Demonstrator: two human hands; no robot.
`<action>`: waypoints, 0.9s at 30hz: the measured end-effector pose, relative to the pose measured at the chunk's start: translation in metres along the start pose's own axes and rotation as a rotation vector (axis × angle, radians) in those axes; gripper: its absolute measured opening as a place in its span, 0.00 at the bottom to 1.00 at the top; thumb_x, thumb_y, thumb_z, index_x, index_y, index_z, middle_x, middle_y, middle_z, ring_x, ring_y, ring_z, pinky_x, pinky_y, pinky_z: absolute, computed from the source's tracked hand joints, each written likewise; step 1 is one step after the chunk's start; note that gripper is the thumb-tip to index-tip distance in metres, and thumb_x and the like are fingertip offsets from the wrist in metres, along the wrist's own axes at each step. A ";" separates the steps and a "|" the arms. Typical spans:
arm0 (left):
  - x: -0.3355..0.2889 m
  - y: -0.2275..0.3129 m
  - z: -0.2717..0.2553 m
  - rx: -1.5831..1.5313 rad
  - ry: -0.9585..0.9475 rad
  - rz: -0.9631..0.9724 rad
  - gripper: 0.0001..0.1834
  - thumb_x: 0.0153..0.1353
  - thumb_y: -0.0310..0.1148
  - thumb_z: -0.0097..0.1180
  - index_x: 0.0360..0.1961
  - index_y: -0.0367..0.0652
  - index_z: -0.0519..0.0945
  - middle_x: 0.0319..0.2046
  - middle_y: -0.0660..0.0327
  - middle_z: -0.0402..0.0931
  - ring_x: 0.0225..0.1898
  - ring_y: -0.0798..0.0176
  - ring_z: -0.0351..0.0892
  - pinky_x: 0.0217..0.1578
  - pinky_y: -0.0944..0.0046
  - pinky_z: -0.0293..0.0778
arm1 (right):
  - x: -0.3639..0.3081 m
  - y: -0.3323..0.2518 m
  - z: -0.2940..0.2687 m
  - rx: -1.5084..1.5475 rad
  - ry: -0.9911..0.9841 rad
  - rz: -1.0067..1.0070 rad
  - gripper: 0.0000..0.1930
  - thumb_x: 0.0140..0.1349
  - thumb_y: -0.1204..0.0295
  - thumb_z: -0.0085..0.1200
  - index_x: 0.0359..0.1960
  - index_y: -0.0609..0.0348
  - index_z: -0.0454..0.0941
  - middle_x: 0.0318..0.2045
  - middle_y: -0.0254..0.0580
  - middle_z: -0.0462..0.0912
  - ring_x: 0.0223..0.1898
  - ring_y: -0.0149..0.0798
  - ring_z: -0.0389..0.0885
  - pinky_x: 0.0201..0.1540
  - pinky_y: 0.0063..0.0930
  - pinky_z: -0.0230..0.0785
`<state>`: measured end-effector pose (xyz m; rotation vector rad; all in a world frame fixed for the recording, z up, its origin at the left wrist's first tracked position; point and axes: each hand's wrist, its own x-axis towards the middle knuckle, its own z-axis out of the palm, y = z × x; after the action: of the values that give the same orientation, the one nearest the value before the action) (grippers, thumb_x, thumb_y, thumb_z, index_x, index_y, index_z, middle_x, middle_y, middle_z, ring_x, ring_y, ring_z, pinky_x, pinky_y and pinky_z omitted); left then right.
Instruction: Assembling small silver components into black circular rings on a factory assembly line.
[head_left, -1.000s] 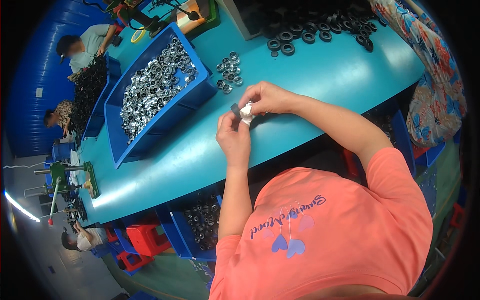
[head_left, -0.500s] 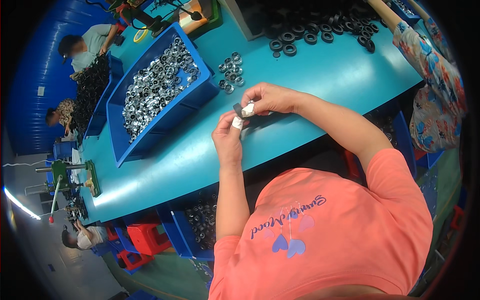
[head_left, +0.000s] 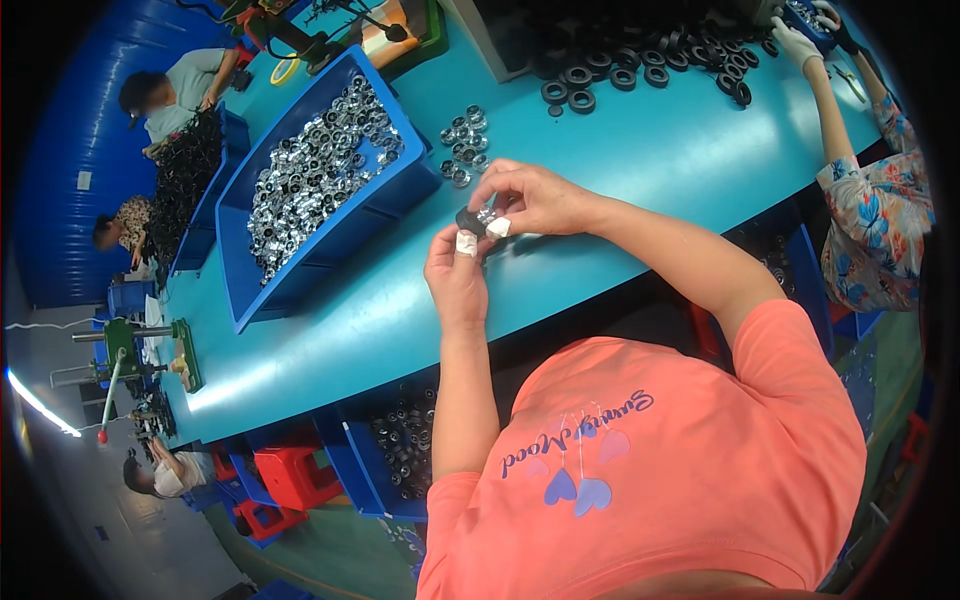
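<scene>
Over the teal table, my left hand (head_left: pixel 458 278) pinches a black ring (head_left: pixel 467 220) between its thumb and fingers. My right hand (head_left: pixel 540 200) meets it from the right, its fingers closed on a small shiny metal part (head_left: pixel 487 214) against the ring. Whether the part sits inside the ring or only touches it, I cannot tell. White tape wraps both thumbs. Just beyond my hands lies a small group of shiny metal parts (head_left: pixel 466 140). A large blue bin (head_left: pixel 330 262) at the left holds many more of them.
Black rings (head_left: pixel 581 100) are heaped at the far side of the table. A co-worker's gloved hand (head_left: pixel 797 45) is at the far right. Green press machines (head_left: pixel 122 350) stand at the left, and a blue crate (head_left: pixel 370 455) and red stools (head_left: pixel 295 476) below the table.
The shiny part now shows between my fingers, against the black ring; my hands have barely shifted. At the right, the co-worker's arms have swung away to the right and gloved hands have come into view.
</scene>
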<state>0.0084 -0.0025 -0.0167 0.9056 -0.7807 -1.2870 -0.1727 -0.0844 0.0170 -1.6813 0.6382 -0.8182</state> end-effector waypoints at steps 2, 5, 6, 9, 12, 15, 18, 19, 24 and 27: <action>0.000 0.001 0.002 0.003 0.004 0.023 0.14 0.69 0.31 0.59 0.51 0.34 0.77 0.48 0.55 0.80 0.48 0.61 0.82 0.50 0.59 0.80 | 0.000 -0.003 0.000 -0.008 0.025 -0.002 0.17 0.52 0.76 0.67 0.45 0.59 0.82 0.43 0.37 0.79 0.39 0.31 0.81 0.46 0.24 0.77; 0.000 0.002 0.007 0.035 0.018 0.035 0.18 0.69 0.31 0.59 0.56 0.33 0.75 0.51 0.55 0.79 0.50 0.61 0.81 0.51 0.59 0.80 | 0.000 -0.005 0.000 -0.039 0.049 -0.014 0.15 0.52 0.77 0.67 0.43 0.59 0.82 0.40 0.35 0.79 0.39 0.31 0.81 0.44 0.25 0.77; 0.000 0.002 0.006 0.046 0.016 0.006 0.19 0.69 0.31 0.59 0.58 0.33 0.75 0.51 0.55 0.79 0.50 0.60 0.81 0.51 0.59 0.80 | 0.000 -0.003 0.000 -0.055 0.055 -0.022 0.14 0.51 0.77 0.66 0.42 0.59 0.82 0.39 0.35 0.80 0.39 0.31 0.81 0.43 0.25 0.77; 0.000 0.004 0.005 0.051 -0.006 -0.045 0.22 0.70 0.31 0.59 0.62 0.33 0.73 0.53 0.56 0.78 0.52 0.61 0.80 0.52 0.60 0.79 | -0.002 -0.004 0.002 -0.123 0.095 -0.087 0.13 0.51 0.79 0.65 0.40 0.60 0.81 0.36 0.35 0.80 0.36 0.32 0.81 0.40 0.25 0.77; -0.001 0.008 0.011 0.041 -0.033 -0.057 0.22 0.71 0.29 0.56 0.63 0.31 0.71 0.52 0.56 0.78 0.52 0.63 0.80 0.52 0.61 0.79 | -0.003 -0.005 0.007 -0.223 0.131 -0.186 0.14 0.51 0.82 0.63 0.41 0.59 0.81 0.36 0.35 0.78 0.33 0.31 0.80 0.39 0.25 0.77; -0.002 0.000 0.015 0.205 -0.023 0.016 0.21 0.71 0.30 0.55 0.62 0.32 0.72 0.52 0.57 0.78 0.51 0.65 0.79 0.50 0.64 0.78 | -0.007 -0.008 0.016 -0.299 0.130 -0.264 0.17 0.52 0.83 0.62 0.45 0.57 0.80 0.37 0.35 0.77 0.33 0.31 0.80 0.39 0.25 0.77; -0.003 -0.003 0.012 0.254 0.038 0.022 0.20 0.72 0.31 0.55 0.61 0.34 0.73 0.51 0.59 0.78 0.48 0.67 0.79 0.47 0.67 0.77 | -0.006 -0.009 0.018 -0.239 0.061 -0.236 0.21 0.51 0.83 0.63 0.49 0.56 0.79 0.38 0.35 0.77 0.34 0.31 0.80 0.39 0.25 0.77; -0.004 -0.001 0.011 0.237 0.065 0.008 0.19 0.72 0.30 0.55 0.60 0.34 0.73 0.50 0.59 0.78 0.47 0.67 0.79 0.47 0.68 0.77 | -0.005 -0.008 0.017 -0.199 0.028 -0.213 0.23 0.51 0.83 0.63 0.51 0.55 0.79 0.39 0.35 0.77 0.35 0.31 0.80 0.39 0.25 0.77; -0.003 0.002 0.004 0.076 0.045 0.040 0.15 0.70 0.29 0.55 0.55 0.35 0.73 0.41 0.56 0.80 0.38 0.65 0.82 0.37 0.65 0.82 | -0.001 0.001 0.002 -0.080 -0.054 0.091 0.23 0.56 0.71 0.66 0.55 0.57 0.81 0.41 0.41 0.80 0.37 0.32 0.81 0.43 0.26 0.77; -0.003 0.003 0.004 0.084 0.041 0.059 0.15 0.70 0.30 0.56 0.55 0.36 0.73 0.38 0.57 0.81 0.36 0.66 0.82 0.34 0.66 0.81 | -0.003 0.002 0.007 -0.092 -0.148 0.009 0.18 0.57 0.69 0.66 0.50 0.58 0.84 0.39 0.41 0.81 0.38 0.33 0.82 0.43 0.27 0.77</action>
<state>0.0057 -0.0003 -0.0121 0.9664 -0.8284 -1.1878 -0.1694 -0.0787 0.0138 -1.8024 0.5880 -0.6588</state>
